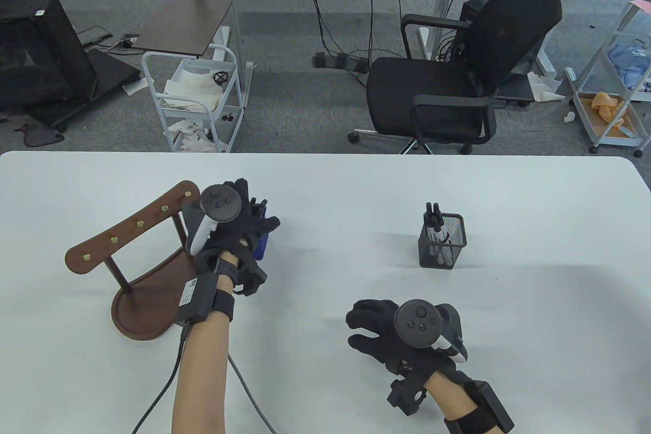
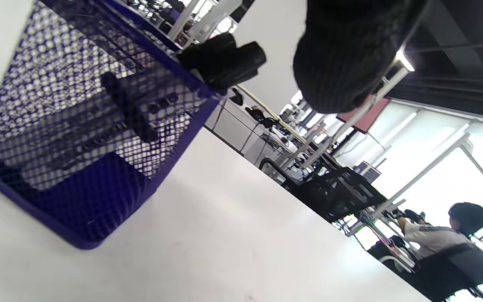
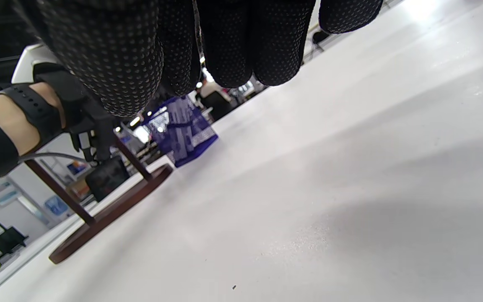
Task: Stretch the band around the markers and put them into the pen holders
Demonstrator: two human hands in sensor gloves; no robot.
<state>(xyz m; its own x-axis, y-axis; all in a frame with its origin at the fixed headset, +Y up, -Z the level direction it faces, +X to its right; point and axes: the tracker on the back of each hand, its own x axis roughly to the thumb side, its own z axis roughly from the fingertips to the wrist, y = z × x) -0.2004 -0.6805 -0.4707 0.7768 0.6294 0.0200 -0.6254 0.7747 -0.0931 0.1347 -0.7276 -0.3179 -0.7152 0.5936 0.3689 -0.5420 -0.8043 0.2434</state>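
Note:
A blue mesh pen holder [image 1: 261, 247] stands left of centre, mostly hidden under my left hand [image 1: 243, 230], whose fingers spread above its rim. In the left wrist view the blue pen holder [image 2: 78, 138] contains white markers with a dark strip across them. Their black caps [image 2: 224, 58] stick out past the rim, and one gloved fingertip [image 2: 342, 63] hangs clear of them. A black mesh pen holder [image 1: 441, 250] with markers [image 1: 434, 220] stands to the right. My right hand [image 1: 372, 326] rests low on the table, fingers [image 3: 224, 46] loosely curled and holding nothing.
A brown wooden stand [image 1: 145, 271] with brass pegs sits just left of the blue holder. A cable [image 1: 163, 393] trails from my left wrist towards the near edge. A black office chair [image 1: 457, 73] stands beyond the table. A seated person [image 2: 442, 239] shows far off.

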